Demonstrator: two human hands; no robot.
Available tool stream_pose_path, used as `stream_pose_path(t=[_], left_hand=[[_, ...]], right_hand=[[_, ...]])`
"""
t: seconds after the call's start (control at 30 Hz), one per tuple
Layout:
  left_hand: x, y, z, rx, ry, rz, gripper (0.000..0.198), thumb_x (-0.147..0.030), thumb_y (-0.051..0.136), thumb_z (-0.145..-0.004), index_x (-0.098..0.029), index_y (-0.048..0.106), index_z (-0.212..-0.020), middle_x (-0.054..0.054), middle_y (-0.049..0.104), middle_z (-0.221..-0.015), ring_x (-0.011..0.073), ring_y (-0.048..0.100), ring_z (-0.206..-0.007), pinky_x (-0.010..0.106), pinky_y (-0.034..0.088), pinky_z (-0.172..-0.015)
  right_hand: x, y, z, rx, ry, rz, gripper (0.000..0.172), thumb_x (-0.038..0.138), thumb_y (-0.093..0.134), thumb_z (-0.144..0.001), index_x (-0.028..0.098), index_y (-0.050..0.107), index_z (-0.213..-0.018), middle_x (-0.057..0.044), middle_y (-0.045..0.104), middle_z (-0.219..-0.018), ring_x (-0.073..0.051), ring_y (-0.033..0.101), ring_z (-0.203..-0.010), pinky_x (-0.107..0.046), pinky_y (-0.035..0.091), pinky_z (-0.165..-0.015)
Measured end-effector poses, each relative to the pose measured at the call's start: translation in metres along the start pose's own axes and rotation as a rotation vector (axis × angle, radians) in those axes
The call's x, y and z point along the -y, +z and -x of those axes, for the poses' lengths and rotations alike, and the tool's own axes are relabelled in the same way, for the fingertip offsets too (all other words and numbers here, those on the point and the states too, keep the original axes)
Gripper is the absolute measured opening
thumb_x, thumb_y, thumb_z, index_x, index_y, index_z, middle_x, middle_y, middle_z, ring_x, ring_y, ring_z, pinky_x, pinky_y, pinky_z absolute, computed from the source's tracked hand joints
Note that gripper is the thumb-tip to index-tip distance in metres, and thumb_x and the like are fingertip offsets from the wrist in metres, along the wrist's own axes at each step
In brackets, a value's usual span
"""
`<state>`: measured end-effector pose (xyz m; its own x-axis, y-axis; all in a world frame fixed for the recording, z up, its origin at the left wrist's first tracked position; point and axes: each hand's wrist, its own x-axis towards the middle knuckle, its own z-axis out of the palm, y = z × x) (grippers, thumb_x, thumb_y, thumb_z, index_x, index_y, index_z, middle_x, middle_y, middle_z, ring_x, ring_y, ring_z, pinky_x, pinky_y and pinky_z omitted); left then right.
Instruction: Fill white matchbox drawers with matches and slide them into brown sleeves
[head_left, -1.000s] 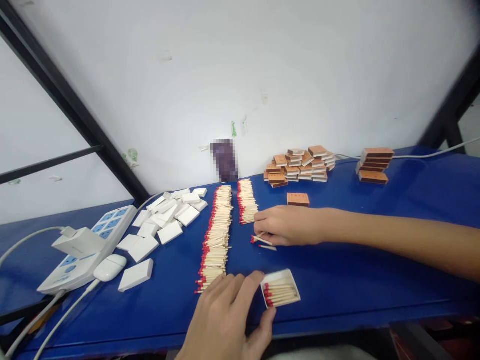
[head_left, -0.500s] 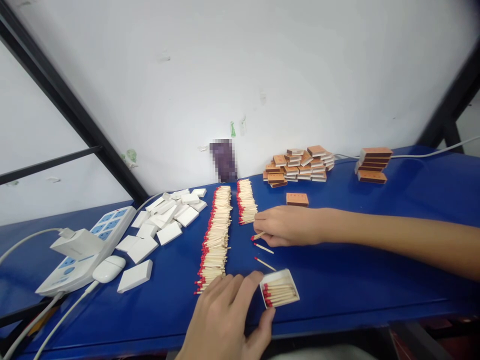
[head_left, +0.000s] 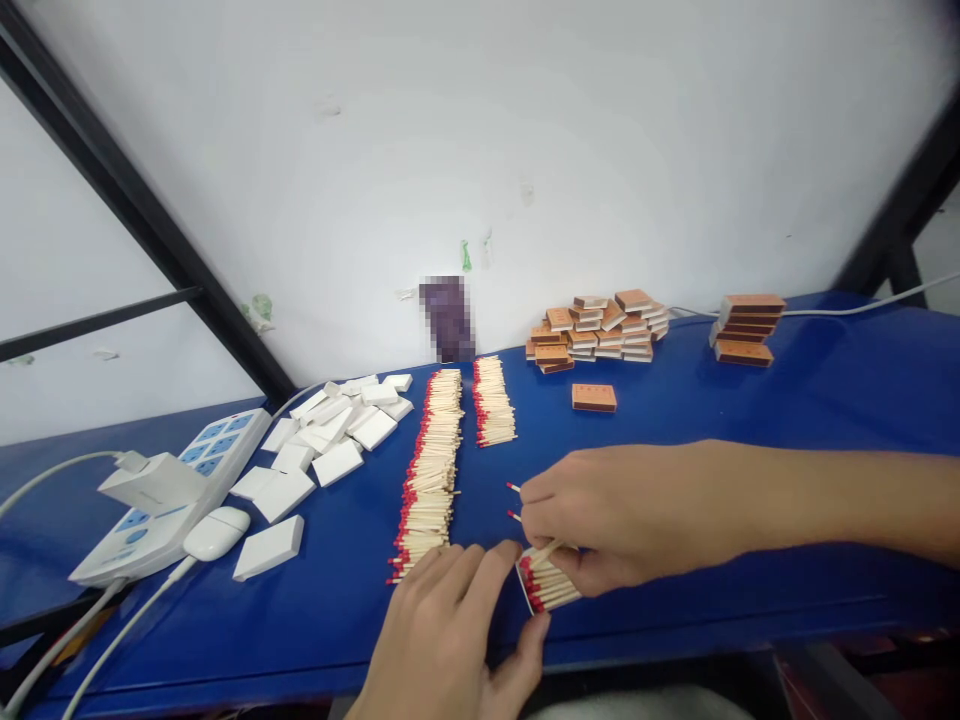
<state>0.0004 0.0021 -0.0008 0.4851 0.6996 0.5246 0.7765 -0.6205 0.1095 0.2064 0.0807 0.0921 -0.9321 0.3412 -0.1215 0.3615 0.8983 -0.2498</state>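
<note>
My left hand (head_left: 450,630) rests on the blue table (head_left: 750,420) near its front edge, thumb and fingers closed around the left side of a small white matchbox tray (head_left: 547,588) filled with red-tipped matches. My right hand (head_left: 622,515) hovers over that tray, fingers pinched on a match (head_left: 546,553) at the tray's top. Two loose matches (head_left: 513,502) lie just left of the right hand. A long row of matches (head_left: 431,470) and a shorter row (head_left: 493,403) lie behind.
White tray inserts (head_left: 330,445) are scattered at the left, beside a power strip (head_left: 172,490) with a charger and a white earbud case (head_left: 216,532). Brown matchbox sleeves are piled (head_left: 600,332) and stacked (head_left: 746,328) at the back right; a single one (head_left: 594,397) lies nearer.
My right hand has come from the shorter match row toward me, down to the tray, carrying a match. Two matches stayed on the table. My left hand has kept still.
</note>
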Motion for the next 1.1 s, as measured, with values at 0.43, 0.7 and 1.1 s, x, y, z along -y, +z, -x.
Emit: stream_pose_path(t=[0.43, 0.7, 1.1], left_hand=[[-0.001, -0.003, -0.004, 0.017, -0.013, 0.023, 0.025, -0.027, 0.061, -0.084, -0.020, 0.058, -0.108, 0.003, 0.064, -0.076, 0.0214, 0.065, -0.069, 0.032, 0.052, -0.055], [0.000, -0.003, -0.001, 0.055, -0.029, 0.014, 0.029, -0.028, 0.062, -0.086, -0.020, 0.057, -0.113, 0.004, 0.065, -0.080, 0.0223, 0.066, -0.075, 0.035, 0.056, -0.063], [-0.001, -0.001, 0.000, 0.042, -0.028, 0.017, 0.030, -0.030, 0.063, -0.085, -0.021, 0.058, -0.113, 0.003, 0.067, -0.082, 0.0229, 0.068, -0.075, 0.038, 0.058, -0.067]], right_hand=[[0.005, 0.023, -0.002, 0.013, -0.058, 0.259, 0.016, 0.021, 0.061, -0.091, 0.016, 0.066, -0.076, -0.005, 0.066, -0.079, -0.017, 0.058, -0.071, -0.033, 0.031, -0.056], [0.004, 0.025, -0.001, -0.025, -0.017, 0.282, 0.012, 0.021, 0.061, -0.090, 0.017, 0.066, -0.080, -0.006, 0.064, -0.081, -0.019, 0.059, -0.075, -0.033, 0.026, -0.051], [0.002, 0.014, 0.001, 0.021, 0.042, 0.246, 0.026, 0.025, 0.053, -0.093, 0.017, 0.064, -0.071, -0.004, 0.065, -0.074, -0.017, 0.059, -0.067, -0.030, 0.029, -0.055]])
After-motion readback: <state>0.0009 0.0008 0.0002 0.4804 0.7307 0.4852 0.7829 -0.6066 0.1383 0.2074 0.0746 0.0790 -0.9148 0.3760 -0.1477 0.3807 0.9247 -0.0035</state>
